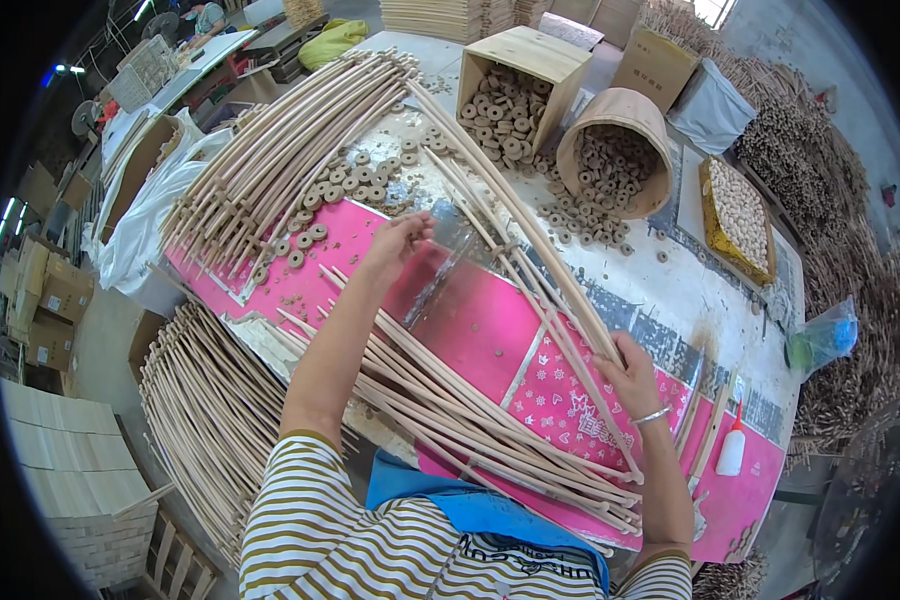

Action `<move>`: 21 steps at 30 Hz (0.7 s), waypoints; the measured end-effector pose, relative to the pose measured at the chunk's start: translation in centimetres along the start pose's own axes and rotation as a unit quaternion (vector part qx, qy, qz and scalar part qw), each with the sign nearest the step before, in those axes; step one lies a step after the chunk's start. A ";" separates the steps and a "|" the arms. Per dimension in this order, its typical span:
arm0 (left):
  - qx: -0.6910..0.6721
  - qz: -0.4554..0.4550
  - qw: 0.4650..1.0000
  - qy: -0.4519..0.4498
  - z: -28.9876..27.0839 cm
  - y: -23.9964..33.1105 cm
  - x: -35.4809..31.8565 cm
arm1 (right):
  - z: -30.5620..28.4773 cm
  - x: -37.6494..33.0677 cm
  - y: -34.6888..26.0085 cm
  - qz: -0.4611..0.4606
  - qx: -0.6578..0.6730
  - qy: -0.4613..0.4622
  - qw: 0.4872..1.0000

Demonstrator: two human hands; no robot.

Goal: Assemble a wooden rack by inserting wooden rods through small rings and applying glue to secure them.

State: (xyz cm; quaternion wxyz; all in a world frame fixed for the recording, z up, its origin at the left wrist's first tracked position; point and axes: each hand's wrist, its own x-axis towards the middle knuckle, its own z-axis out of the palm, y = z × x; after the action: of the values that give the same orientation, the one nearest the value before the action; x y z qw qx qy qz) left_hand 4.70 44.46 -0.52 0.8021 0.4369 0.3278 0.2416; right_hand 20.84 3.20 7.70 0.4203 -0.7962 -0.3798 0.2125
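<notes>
A: Obs. Your left hand (395, 243) is pinched shut over the far end of a long pale curved wooden rod (490, 225), above the pink patterned table cover (480, 330). Why there?

B: Likely to steady that end. Your right hand (632, 375) is clenched round the near stretch of the same rods, so they lie straight across the table

A: Small round wooden rings (345, 185) lie just beyond the left hand; white glue bottle (732, 452) stands at the right edge
</notes>
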 end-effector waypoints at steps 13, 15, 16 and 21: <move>-0.055 0.054 0.996 0.050 -0.9 1.5 3.0 | -3.2 -7.7 -1.2 0.177 0.230 -0.147 0.946; -0.063 0.064 0.995 0.043 -1.0 1.5 3.1 | -3.1 -8.4 -1.2 0.195 0.233 -0.149 0.941; -0.064 0.067 0.995 0.038 -0.9 1.6 3.1 | -3.1 -8.7 -0.9 0.195 0.233 -0.149 0.941; -0.059 0.066 0.995 0.038 -1.3 1.9 3.3 | -3.0 -9.9 0.0 0.207 0.234 -0.166 0.935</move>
State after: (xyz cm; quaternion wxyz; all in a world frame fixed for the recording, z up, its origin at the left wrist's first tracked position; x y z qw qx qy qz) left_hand 5.77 48.30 -0.46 0.7953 0.4003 0.3139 0.3297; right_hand 16.70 -6.07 9.61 0.4720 -0.6898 -0.2109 0.5069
